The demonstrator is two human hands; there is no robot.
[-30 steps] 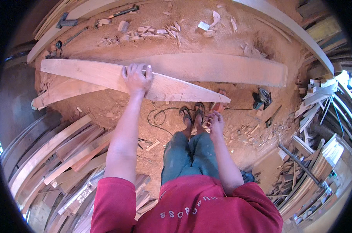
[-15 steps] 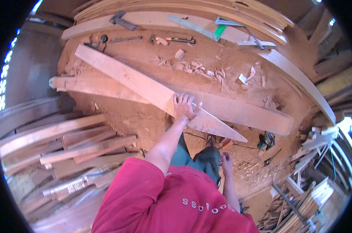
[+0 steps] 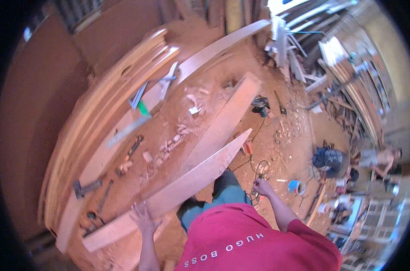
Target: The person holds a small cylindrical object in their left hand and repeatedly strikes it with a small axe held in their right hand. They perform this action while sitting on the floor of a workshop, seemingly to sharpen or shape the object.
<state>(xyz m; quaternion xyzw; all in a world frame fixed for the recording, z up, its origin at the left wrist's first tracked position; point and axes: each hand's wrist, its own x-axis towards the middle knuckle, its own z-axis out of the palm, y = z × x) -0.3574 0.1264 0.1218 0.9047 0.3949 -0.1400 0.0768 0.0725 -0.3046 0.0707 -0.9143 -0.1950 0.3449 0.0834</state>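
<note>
A long pale plank with a pointed end lies slantwise before my legs. My left hand rests on its edge toward the lower left end, fingers spread and open. On the right, my right hand hangs above the floor with its fingers curled. What it holds, if anything, is too small to make out. Beside it a dark cable loops on the ground. Under the pale plank runs another wide board. An orange tool part shows by the pointed tip.
Beyond the boards lie a hammer, a dark square-headed tool, a metal ruler and a set square. Curved planks are stacked at the left. A dark power tool, blue bucket and another person are rightward.
The view has swung to the right, bringing the bucket and people in. My left hand has slid along the plank toward its blunt end, and my right hand has moved outward.
</note>
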